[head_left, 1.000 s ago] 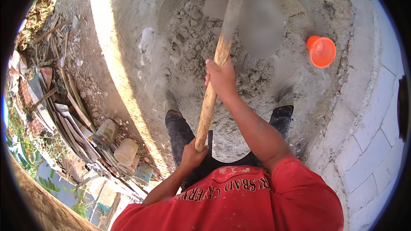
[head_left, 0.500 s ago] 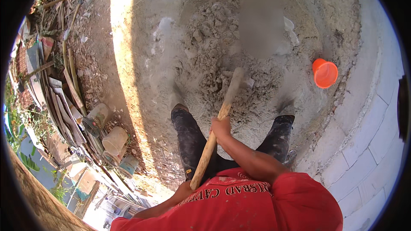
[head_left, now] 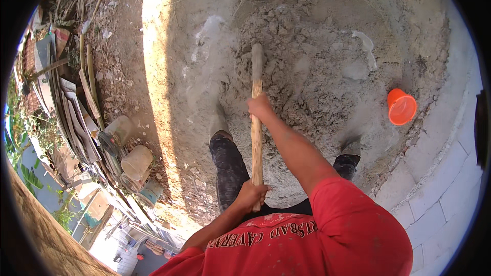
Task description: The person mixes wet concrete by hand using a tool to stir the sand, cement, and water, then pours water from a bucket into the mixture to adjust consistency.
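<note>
Both of my hands are closed around the wooden handle of a hoe [head_left: 257, 143]. My right hand [head_left: 260, 106] grips it partway up, with the arm stretched forward. Closer to my body, my left hand [head_left: 250, 194] wraps the handle near its butt end. The handle points almost straight away from me, its far end caked with grey mix. Its blade cannot be made out in the wet mortar [head_left: 312, 79], which lies lumpy and heaped between and beyond my boots.
An orange bucket [head_left: 402, 107] stands right of the mortar, near a pale block wall [head_left: 434, 209]. A shallow curved rim bounds the mix at the far side. Leftward are stacked boards [head_left: 76, 117], dirty pails [head_left: 137, 162] and a sunlit strip of ground [head_left: 158, 71].
The hoe has swung from leaning rightward to nearly straight ahead, its far end moving forward and left. Both hands moved forward with it; the left came away from my shirt.
</note>
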Demonstrator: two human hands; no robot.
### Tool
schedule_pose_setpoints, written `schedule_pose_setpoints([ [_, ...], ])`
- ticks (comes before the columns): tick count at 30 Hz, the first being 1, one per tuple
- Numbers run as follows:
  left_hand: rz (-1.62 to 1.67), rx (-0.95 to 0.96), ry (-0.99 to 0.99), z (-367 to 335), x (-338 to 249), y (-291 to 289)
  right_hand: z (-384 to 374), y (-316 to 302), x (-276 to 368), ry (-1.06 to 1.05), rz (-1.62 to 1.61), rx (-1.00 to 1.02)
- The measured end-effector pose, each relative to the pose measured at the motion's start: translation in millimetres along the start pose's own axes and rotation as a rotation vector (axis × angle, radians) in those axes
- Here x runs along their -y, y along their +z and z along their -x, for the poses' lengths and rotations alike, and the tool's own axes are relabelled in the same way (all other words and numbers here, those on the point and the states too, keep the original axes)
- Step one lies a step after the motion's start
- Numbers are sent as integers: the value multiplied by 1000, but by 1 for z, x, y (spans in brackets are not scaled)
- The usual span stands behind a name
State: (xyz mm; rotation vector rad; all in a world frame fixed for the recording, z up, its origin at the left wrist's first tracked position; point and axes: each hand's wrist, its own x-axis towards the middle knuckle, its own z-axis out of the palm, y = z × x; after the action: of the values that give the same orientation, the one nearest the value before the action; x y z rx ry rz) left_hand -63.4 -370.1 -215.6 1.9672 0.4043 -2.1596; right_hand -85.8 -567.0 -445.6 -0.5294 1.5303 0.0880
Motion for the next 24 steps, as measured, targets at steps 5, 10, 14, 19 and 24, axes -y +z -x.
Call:
schedule_pose_setpoints([
  [5, -631, -63, -86, 140, 68, -79, 177, 21, -78, 199, -388, -65],
  [10, -749, -160, 186, 105, 17, -40, 164, -32, 24, -156, -519, -60],
  [14, -508, -228, 505, -67, -115, 31, 42, -108, 171, -536, -237, -124],
  [19, -68, 71, 310, -153, -72, 100, -83, -145, 90, -219, 28, -192],
  [24, -490, -73, -48, -8, 22, 30, 22, -94, -70, -95, -450, -64],
])
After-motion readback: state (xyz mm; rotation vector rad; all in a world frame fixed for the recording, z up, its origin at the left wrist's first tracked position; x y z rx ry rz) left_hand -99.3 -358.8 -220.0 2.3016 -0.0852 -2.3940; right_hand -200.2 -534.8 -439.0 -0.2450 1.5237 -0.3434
